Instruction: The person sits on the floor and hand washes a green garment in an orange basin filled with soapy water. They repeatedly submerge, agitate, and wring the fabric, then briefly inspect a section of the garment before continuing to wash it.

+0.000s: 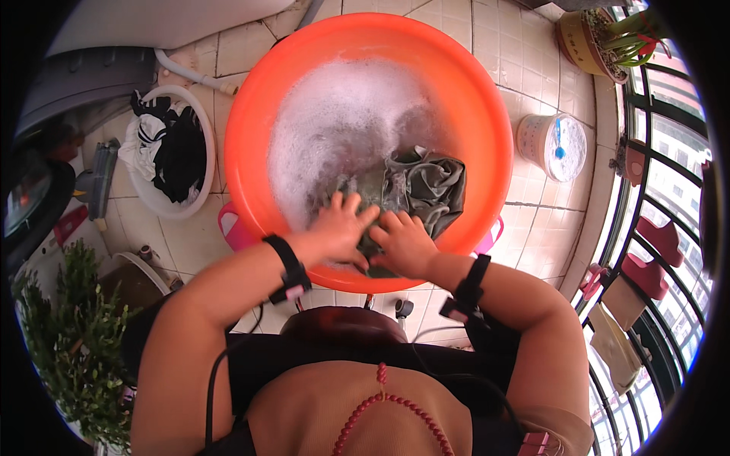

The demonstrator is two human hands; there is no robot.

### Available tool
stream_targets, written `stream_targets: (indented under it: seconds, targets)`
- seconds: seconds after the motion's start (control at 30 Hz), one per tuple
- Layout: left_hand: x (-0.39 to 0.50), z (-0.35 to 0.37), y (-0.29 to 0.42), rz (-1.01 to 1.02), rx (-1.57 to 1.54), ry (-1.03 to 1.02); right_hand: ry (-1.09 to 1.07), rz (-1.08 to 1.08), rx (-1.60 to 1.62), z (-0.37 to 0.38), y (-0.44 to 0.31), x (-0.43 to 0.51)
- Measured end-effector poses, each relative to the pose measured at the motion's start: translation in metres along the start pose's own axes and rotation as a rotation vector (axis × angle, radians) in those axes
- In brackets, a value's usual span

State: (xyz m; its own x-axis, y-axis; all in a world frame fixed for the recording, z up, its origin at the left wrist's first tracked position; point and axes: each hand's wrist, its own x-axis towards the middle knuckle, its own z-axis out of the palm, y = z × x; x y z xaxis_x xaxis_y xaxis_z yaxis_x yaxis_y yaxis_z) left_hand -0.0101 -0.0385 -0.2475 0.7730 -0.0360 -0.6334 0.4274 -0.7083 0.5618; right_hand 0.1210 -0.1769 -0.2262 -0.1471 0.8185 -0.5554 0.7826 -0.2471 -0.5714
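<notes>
A large orange plastic basin [490, 137] stands in front of me, with foamy water [342, 97] in it. Bunched in its near right part is a wet grey-green garment [433, 179], partly under water and suds. My left hand [342, 225] lies on the near part of the garment with its fingers spread, slightly blurred. Right beside it, my right hand [405, 245] has curled fingers closed on the cloth near the basin's front rim. The fabric beneath both palms is hidden.
At left, a white basin [208, 165] holds black and white clothes [179, 154]. A lidded tub [550, 145] with a blue scoop stands at right. Pink handles [229, 225] show beneath the orange basin. A leafy plant [74, 336], flowerpot [587, 45] and barred window [661, 159] border the tiled floor.
</notes>
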Motion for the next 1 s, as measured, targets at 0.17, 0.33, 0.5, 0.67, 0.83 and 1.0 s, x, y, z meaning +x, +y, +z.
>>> stream_targets:
  seconds: [0.17, 0.33, 0.5, 0.67, 0.83, 1.0]
  targets:
    - [0.025, 0.059, 0.045, -0.282, 0.141, 0.216, -0.008, 0.092, -0.092, 0.025, 0.029, -0.008]
    - [0.073, 0.060, 0.019, -0.357, 0.120, 0.264, -0.099, 0.056, 0.130, 0.030, 0.087, 0.032]
    - [0.097, 0.038, 0.002, -0.406, -0.030, 0.127, -0.128, 0.006, 0.300, -0.016, 0.108, 0.061]
    - [0.105, 0.024, -0.006, -0.424, -0.086, 0.027, 0.527, 0.436, 0.118, -0.056, 0.106, 0.038]
    - [0.093, 0.025, -0.009, -0.345, -0.298, 0.046, 0.507, 0.792, 0.248, -0.024, 0.124, 0.066]
    - [0.063, 0.017, -0.017, -0.397, -0.387, 0.196, 0.479, 0.726, 0.361, -0.021, 0.139, 0.110]
